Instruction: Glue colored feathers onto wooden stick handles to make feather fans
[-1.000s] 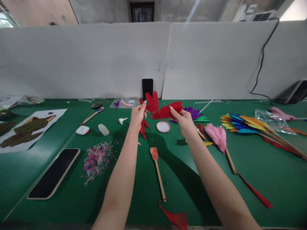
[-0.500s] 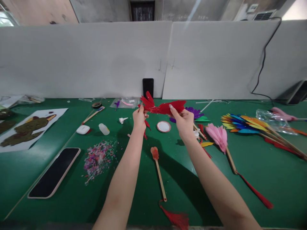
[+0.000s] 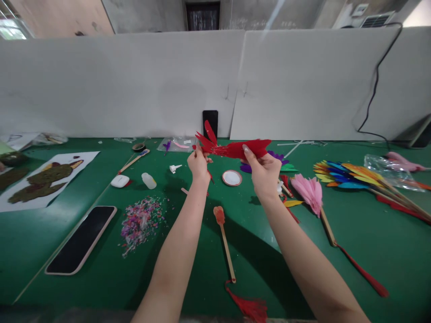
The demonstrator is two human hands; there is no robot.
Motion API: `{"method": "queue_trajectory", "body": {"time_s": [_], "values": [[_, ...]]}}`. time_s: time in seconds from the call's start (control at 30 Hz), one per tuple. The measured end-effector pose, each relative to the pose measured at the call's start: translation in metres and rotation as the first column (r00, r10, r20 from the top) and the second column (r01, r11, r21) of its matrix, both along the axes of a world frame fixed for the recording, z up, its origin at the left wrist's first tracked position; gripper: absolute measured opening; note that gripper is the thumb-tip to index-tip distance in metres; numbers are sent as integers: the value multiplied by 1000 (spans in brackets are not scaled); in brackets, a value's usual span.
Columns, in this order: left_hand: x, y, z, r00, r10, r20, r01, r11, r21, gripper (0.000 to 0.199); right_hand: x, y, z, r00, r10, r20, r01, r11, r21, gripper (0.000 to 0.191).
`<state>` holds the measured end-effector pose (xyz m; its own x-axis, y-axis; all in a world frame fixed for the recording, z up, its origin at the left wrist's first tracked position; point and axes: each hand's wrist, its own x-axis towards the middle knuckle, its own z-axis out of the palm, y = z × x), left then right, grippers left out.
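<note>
Both hands hold a bunch of red feathers (image 3: 232,150) above the green table (image 3: 188,278). My left hand (image 3: 199,165) is closed in a pinch at its left part, where a few narrow feathers fan upward. My right hand (image 3: 264,170) grips the wider right part between thumb and fingers. Below lies a wooden stick (image 3: 228,251) with an orange-red coated tip and a red tassel (image 3: 251,305) at its near end. Between the wrists stands a small round white dish (image 3: 232,178) with a red rim.
To the left are a phone (image 3: 81,242), a scatter of colourful bits (image 3: 143,220), a small white bottle (image 3: 148,181) and a white case (image 3: 120,181). On the right lie a pink feather fan (image 3: 308,193) and multicoloured feather fans (image 3: 346,175). A white partition (image 3: 134,85) stands behind.
The red feathers have shifted slightly right in view, and the upright ones at the left stand more apart. Both hands keep their hold. The whole view has also moved a little.
</note>
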<state>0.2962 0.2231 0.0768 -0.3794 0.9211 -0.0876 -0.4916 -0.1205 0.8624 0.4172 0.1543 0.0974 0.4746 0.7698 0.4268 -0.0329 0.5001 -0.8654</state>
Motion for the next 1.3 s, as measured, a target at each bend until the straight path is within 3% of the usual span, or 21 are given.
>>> {"method": "queue_trajectory", "body": {"time_s": [0.23, 0.47, 0.57, 0.6, 0.63, 0.77, 0.9, 0.97, 1.07, 1.2, 1.3], "values": [[0, 0, 1, 999, 3, 32, -3, 1000, -19, 36, -2, -4, 4, 1000, 9, -4, -9, 1000, -14, 13], [-40, 14, 3, 987, 153, 43, -148, 984, -96, 35, 25, -8, 20, 994, -104, -37, 105, 993, 45, 17], [-50, 15, 11, 983, 180, 20, -179, 983, -45, 34, 27, -1, 11, 998, 67, -8, -68, 987, -144, 22], [-50, 13, 14, 984, 176, -2, -176, 984, -3, 34, 24, 3, 4, 989, 146, 1, -142, 966, -214, 24], [-50, 11, 17, 987, 160, -33, -158, 986, 50, 35, 19, 7, -5, 963, 269, 6, -253, 911, -325, 26], [-48, 1, 27, 976, -63, -208, 108, 971, 213, 40, -10, 18, -49, 920, 391, 12, -349, 834, -427, 33], [-50, -6, 29, 872, -378, -311, 437, 887, 150, 37, -21, 23, -75, 905, 415, 92, -335, 830, -446, 53], [-52, -7, 26, 823, -457, -338, 516, 850, 107, 33, -15, 24, -72, 919, 368, 141, -280, 861, -424, 60], [-51, -6, 19, 777, -508, -372, 561, 826, 46, 34, -4, 21, -50, 932, 321, 168, -238, 892, -385, 44], [-41, -8, 14, 674, -564, -477, 639, 769, -7, 38, 1, 11, -18, 905, 425, 10, -383, 827, -412, 45], [-32, -13, 15, 567, -623, -539, 711, 700, -62, 37, 1, 7, -11, 920, 391, -37, -370, 830, -417, 41]]}}
